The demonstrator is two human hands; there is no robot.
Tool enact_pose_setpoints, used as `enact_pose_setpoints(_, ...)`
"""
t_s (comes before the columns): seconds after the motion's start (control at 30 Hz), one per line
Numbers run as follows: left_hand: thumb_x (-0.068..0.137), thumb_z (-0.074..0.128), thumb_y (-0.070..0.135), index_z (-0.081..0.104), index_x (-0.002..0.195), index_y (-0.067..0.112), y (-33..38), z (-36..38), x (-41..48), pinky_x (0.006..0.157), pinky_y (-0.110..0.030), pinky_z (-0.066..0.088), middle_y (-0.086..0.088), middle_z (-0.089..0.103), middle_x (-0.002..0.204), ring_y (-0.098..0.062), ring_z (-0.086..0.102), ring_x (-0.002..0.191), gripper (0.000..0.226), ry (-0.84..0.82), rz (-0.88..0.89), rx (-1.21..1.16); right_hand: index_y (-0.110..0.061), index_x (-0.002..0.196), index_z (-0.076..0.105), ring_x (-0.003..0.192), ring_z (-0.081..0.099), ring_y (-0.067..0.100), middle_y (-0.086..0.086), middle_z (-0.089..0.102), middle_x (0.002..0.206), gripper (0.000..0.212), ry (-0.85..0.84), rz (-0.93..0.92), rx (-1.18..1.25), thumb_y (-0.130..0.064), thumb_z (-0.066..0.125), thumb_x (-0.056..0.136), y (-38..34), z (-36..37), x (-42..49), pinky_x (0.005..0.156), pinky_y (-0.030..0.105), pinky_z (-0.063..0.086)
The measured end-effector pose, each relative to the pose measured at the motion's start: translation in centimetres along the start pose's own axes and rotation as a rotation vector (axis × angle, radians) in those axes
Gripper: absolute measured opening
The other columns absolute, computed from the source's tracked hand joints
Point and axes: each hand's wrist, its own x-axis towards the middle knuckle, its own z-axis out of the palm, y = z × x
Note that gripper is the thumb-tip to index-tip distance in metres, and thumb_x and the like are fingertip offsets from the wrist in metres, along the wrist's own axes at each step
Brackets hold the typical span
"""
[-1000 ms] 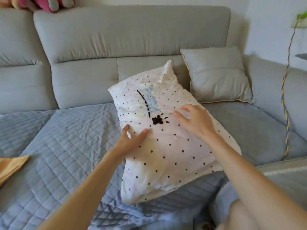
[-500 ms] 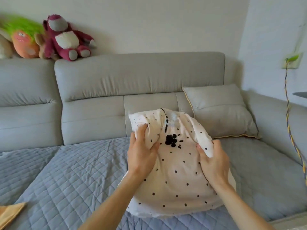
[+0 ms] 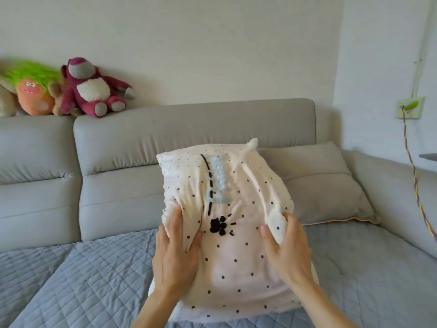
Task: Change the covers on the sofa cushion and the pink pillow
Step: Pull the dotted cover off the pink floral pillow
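Nearest the camera, two bare forearms reach forward from the bottom edge. The left hand (image 3: 176, 253) and the right hand (image 3: 287, 249) both hold a plump white pillow with small black polka dots (image 3: 236, 263), which stands on end on the seat, directly in front of the viewer. The left hand's fingers and thumb pinch a bunched fold of the cover at the pillow's left side. The right hand's fingers curl round a gathered fold of the cover at the right side, thumb pointing inward across the fabric. The fabric between the two hands is drawn into creases. On the pillow's front, between the hands, sits a black paw print (image 3: 218, 225), with a black dashed line and pale blue lettering above it; the lettering is too blurred to read.

The pillow rests on a blue-grey quilted cover with diamond stitching (image 3: 82, 280) spread over the seat of a light grey fabric sofa (image 3: 118, 185). Just behind and to the right of the pillow, a grey square cushion with pale piping (image 3: 324, 185) leans against the sofa back.

On top of the sofa back, at left, sit a dark pink plush bear with a white belly (image 3: 92, 88) and an orange plush toy with bright green hair (image 3: 32, 88). At far right, a twisted multicoloured cord (image 3: 416, 185) hangs from a wall socket (image 3: 410, 107) on the pale wall.
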Motion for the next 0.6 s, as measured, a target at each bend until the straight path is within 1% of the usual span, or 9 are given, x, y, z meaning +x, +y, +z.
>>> enact_pose_setpoints(0.07, 0.091, 0.045, 0.064, -0.006, 0.152, 0.043, -2.5, 1.3, 0.4, 0.100, -0.054, 0.040, -0.005, 0.011, 0.159, -0.034, 0.029, 0.140, 0.082, -0.336, -0.244, 0.222, -0.031, 0.156, 0.007, 0.143, 0.027, 0.034, 0.006, 0.015, 0.161, 0.094, -0.320, 0.195, -0.189, -0.081, 0.037, 0.082, 2.4, 0.9, -0.4, 0.107, 0.055, 0.034)
enact_pose_setpoints(0.1, 0.091, 0.036, 0.069, -0.008, 0.153, 0.041, -3.4, 1.7, 0.5, 0.108, -0.058, 0.032, -0.004, -0.008, 0.163, -0.036, 0.018, 0.146, 0.081, -0.473, -0.338, 0.356, -0.035, 0.156, -0.003, 0.148, 0.016, 0.034, 0.003, 0.002, 0.165, 0.098, -0.422, 0.216, -0.264, -0.085, 0.032, 0.079, 3.7, 1.2, -1.0, 0.112, 0.056, 0.027)
enact_pose_setpoints(0.13, 0.092, 0.028, 0.071, -0.006, 0.154, 0.039, -4.0, 2.0, 0.5, 0.112, -0.061, 0.025, -0.003, -0.020, 0.162, -0.036, 0.010, 0.148, 0.078, -0.541, -0.372, 0.448, -0.035, 0.156, -0.005, 0.149, 0.011, 0.032, 0.002, 0.000, 0.165, 0.102, -0.475, 0.200, -0.298, -0.090, 0.026, 0.075, 4.8, 1.4, -1.6, 0.115, 0.056, 0.025)
enact_pose_setpoints(0.17, 0.093, 0.025, 0.070, -0.002, 0.154, 0.039, -4.4, 2.1, 0.1, 0.114, -0.061, 0.022, -0.002, -0.023, 0.162, -0.036, 0.008, 0.149, 0.074, -0.547, -0.331, 0.486, -0.035, 0.156, -0.003, 0.149, 0.010, 0.031, 0.001, 0.003, 0.165, 0.106, -0.495, 0.186, -0.299, -0.094, 0.020, 0.070, 5.8, 1.5, -2.2, 0.116, 0.056, 0.024)
enact_pose_setpoints(0.23, 0.095, 0.026, 0.065, 0.010, 0.153, 0.040, -4.7, 2.3, -1.4, 0.117, -0.055, 0.022, -0.003, -0.013, 0.164, -0.033, 0.012, 0.149, 0.065, -0.463, -0.120, 0.438, -0.034, 0.155, 0.004, 0.149, 0.013, 0.029, 0.000, 0.011, 0.163, 0.115, -0.474, 0.183, -0.263, -0.100, 0.018, 0.062, 7.1, 1.4, -2.9, 0.115, 0.054, 0.026)
enact_pose_setpoints(0.3, 0.092, 0.030, 0.067, 0.015, 0.152, 0.043, -5.0, 2.2, -3.5, 0.121, -0.046, 0.019, 0.000, -0.002, 0.165, -0.026, 0.011, 0.150, 0.066, -0.443, 0.077, 0.387, -0.031, 0.156, 0.006, 0.151, 0.006, 0.023, 0.002, 0.009, 0.164, 0.120, -0.504, 0.206, -0.191, -0.098, 0.032, 0.061, 7.5, 0.5, -3.1, 0.119, 0.048, 0.022)
enact_pose_setpoints(0.37, 0.086, 0.038, 0.074, 0.014, 0.154, 0.043, -5.5, 2.3, -5.3, 0.121, -0.047, 0.017, 0.004, 0.003, 0.165, -0.022, 0.009, 0.151, 0.079, -0.488, 0.301, 0.403, -0.030, 0.157, 0.002, 0.152, -0.003, 0.017, 0.000, 0.000, 0.165, 0.122, -0.573, 0.225, -0.123, -0.086, 0.057, 0.063, 8.0, -0.5, -3.1, 0.121, 0.043, 0.016)
enact_pose_setpoints(0.47, 0.073, 0.060, 0.075, 0.016, 0.154, 0.044, -6.9, 3.0, -6.7, 0.115, -0.059, 0.027, 0.001, 0.012, 0.164, -0.030, 0.018, 0.149, 0.098, -0.519, 0.593, 0.507, -0.037, 0.155, -0.007, 0.151, 0.002, 0.014, -0.004, -0.003, 0.164, 0.137, -0.678, 0.233, -0.086, -0.063, 0.084, 0.056, 9.4, -2.1, -3.0, 0.119, 0.041, 0.020)
enact_pose_setpoints(0.6, 0.064, 0.075, 0.069, 0.022, 0.155, 0.040, -7.6, 3.2, -6.7, 0.108, -0.066, 0.033, -0.006, 0.019, 0.163, -0.037, 0.023, 0.147, 0.109, -0.470, 0.658, 0.610, -0.038, 0.154, 0.003, 0.141, 0.024, 0.016, -0.013, 0.008, 0.157, 0.125, -0.638, 0.129, -0.168, -0.033, 0.090, 0.064, 10.0, -3.6, -3.5, 0.108, 0.036, 0.034)
